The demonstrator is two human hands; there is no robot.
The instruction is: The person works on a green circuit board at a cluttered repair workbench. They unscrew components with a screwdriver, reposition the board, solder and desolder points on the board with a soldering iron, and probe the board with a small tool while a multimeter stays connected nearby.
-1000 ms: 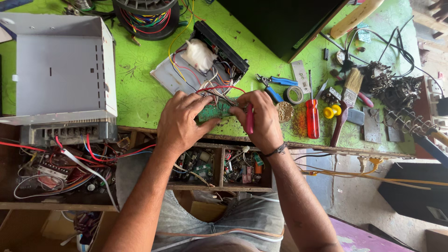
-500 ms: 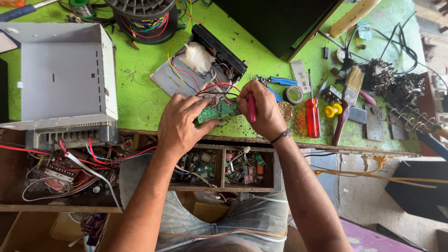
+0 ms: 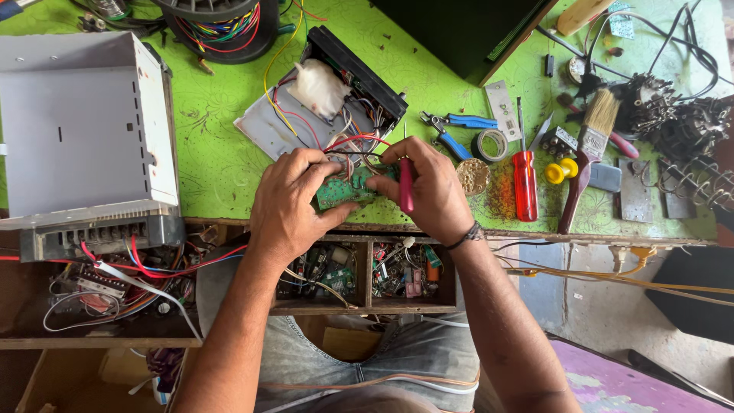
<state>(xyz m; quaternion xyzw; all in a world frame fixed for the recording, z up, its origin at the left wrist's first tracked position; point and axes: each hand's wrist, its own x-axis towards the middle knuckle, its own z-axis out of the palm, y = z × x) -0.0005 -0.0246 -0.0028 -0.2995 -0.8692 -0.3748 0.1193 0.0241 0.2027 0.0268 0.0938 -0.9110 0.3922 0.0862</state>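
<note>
- The left hand (image 3: 289,205) pinched a small green circuit board (image 3: 345,191) at the bench (image 3: 214,153) front edge.
- The right hand (image 3: 430,191) gripped a red-handled tool (image 3: 406,191) (tip hidden) against the board.

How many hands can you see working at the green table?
2. The left hand grips the green circuit board at the table's front edge. The right hand is beside it, holding a red-handled tool.

Bare green tabletop (image 3: 222,153) lies open left of the left hand (image 3: 290,203), up to the grey metal case (image 3: 80,126). Right of the right hand (image 3: 428,191), the solder wick coil (image 3: 473,176), red screwdriver (image 3: 524,180) and paintbrush (image 3: 585,157) crowd the way. Straight ahead, the opened wired unit (image 3: 321,103) blocks passage.
</note>
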